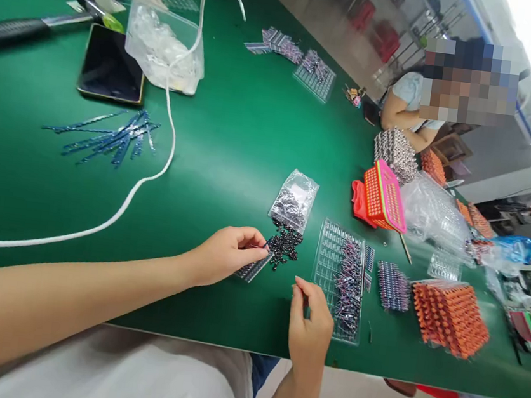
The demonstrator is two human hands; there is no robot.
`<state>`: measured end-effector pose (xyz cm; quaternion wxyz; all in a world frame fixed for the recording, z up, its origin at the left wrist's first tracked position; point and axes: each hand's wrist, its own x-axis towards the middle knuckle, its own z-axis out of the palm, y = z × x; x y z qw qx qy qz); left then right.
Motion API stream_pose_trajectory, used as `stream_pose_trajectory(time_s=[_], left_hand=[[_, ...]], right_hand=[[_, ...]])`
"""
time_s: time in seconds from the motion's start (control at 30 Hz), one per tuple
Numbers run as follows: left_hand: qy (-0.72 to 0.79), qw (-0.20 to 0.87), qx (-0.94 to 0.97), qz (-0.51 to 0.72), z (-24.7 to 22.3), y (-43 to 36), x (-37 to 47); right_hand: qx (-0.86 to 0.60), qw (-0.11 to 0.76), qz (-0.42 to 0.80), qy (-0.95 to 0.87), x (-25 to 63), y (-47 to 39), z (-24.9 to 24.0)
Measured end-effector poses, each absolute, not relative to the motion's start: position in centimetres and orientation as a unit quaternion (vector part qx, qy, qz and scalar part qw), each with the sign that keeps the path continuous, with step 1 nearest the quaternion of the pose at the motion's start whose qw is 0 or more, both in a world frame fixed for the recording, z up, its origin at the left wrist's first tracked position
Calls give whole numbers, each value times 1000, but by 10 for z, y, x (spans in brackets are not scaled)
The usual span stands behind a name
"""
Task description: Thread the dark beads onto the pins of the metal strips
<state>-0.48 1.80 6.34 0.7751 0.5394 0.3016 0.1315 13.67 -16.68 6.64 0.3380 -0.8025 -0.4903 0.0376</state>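
My left hand (225, 257) pinches a thin, dark blue and pinkish stick-like piece (266, 245) between thumb and fingertips. Beneath those fingers lies a small ridged strip (255, 270), partly hidden by the hand. Small shiny black parts (283, 247) spill in a heap just beyond, at the mouth of a clear plastic bag (295, 197). My right hand (312, 316) is closed in a pinch over the green table; whatever its fingertips hold is too small to make out. To its right, a clear compartment tray (329, 248) carries a pile of thin purple-and-blue pieces (349, 291).
A white cable (126, 199) curves across the left side, near blue twisted strips (119, 137), a phone (112, 66) and a plastic tub (165, 47). Rightward stand a pink-orange basket (383, 196) and orange stacked pieces (451, 316). Across the table sits another person (403, 106).
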Motion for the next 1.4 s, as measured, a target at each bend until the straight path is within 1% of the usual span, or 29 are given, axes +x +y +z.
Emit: stream_pose_trajectory(time_s=[0.13,0.23,0.33,0.47,0.67,1.4], left_hand=[[305,770,541,144,64,20,-5],[306,766,547,142,65,20,-5],[310,761,552,140,68,20,-5],[316,758,554,134,70,20,-5],[318,757,557,126,69,21,-5],[322,749,565,125,69,20,-6]], right_hand=[[-812,307,57,-492,133,-146,57],[-826,267,45,-494,136,-137,52],[-825,248,33,-507,136,-134,46],[-820,262,33,-508,135,-140,42],[-841,288,30,-457,133,-147,44],[-835,283,19,-471,137,-145,38]])
